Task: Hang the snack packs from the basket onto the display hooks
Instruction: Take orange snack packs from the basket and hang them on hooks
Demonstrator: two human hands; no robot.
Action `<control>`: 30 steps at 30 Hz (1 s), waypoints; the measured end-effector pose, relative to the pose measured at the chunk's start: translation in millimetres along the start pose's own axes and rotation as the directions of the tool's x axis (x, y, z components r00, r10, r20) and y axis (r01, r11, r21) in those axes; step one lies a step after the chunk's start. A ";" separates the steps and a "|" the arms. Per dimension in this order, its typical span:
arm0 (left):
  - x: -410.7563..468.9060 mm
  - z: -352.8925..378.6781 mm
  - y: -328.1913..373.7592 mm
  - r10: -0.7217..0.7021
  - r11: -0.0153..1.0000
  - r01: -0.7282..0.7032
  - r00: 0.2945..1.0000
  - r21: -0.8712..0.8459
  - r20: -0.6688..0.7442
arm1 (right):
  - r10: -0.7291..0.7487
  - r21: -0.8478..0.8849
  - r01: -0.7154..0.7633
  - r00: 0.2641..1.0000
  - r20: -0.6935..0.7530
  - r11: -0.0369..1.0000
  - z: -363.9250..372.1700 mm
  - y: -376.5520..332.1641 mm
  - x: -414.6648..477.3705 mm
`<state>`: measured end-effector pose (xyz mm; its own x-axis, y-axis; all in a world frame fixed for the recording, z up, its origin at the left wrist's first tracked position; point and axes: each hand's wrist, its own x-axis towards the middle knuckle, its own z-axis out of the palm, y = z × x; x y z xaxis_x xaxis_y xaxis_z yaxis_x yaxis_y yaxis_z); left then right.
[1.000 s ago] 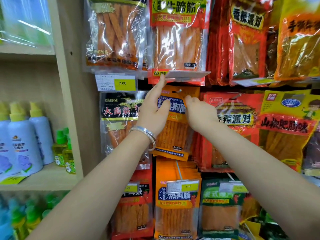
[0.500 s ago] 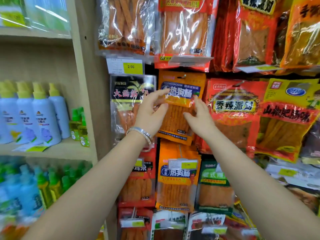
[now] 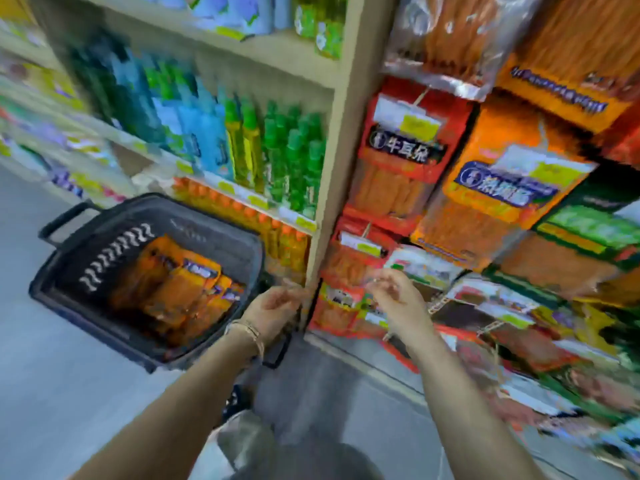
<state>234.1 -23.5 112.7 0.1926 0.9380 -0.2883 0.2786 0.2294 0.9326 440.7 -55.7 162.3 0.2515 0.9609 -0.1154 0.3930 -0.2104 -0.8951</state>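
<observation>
1. Left hand (image 3: 274,305): lowest and nearest, just beside the basket's near corner, bracelet (image 3: 248,332) on the wrist. Fingers loosely curled, nothing in them as far as the blur allows. Judged ready to reach for the next pack.

2. Right hand (image 3: 398,299): level with the left and apart from it, in front of the lowest hanging packs. Fingers loosely bent and spread; no pack in them. Likely kept free to help seat a pack on its hook.

3. Basket (image 3: 214,237): dark plastic, on the floor to the left of the hands, close against the shelf post (image 3: 332,174). This keeps stock within arm's reach of the display.

4. Snack packs (image 3: 183,282): orange, several, lying overlapped in the basket bottom, not yet hung. Count cannot be told.

5. Display hooks (image 3: 421,98): thin wires to the right of the post, each ending in a price tag.
   - A red pack (image 3: 398,157) hangs on one.
   - An orange pack (image 3: 502,192), matching the basket stock, hangs beside it. This is the probable column for the rest.

6. Bottles (image 3: 294,157): green and blue, upright on shelves left of the post. Not part of the job.
</observation>
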 end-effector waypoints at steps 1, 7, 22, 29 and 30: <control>-4.1 -15.9 -21.7 -0.081 0.997 0.081 0.996 -0.012 -0.030 | 0.055 -0.009 -0.055 0.997 0.059 0.998 21.6 11.0 -5.0; -16.4 -129.2 -114.9 -0.374 0.928 0.361 0.894 -0.096 -0.247 | 0.348 -0.189 -0.298 0.868 0.354 0.936 151.4 44.5 -23.4; 127.5 -345.5 -207.3 -0.562 0.822 0.569 0.817 0.019 -0.129 | 0.584 -0.322 -0.487 0.690 0.429 0.812 416.9 32.1 82.8; 204.4 -344.7 -261.9 -0.630 0.758 0.632 0.773 0.163 -0.072 | 0.760 -0.349 -0.675 0.589 0.276 0.650 467.7 104.9 128.9; 208.9 -339.8 -268.4 -0.644 0.746 0.645 0.762 0.166 -0.065 | 0.775 -0.350 -0.693 0.582 0.245 0.630 472.1 115.7 135.5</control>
<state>-120.1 199.1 -124.1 -0.0937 0.5839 -0.8064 0.4879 0.7329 0.4741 102.7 135.0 -160.3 0.2341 0.4400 -0.8670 0.3834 -0.8613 -0.3336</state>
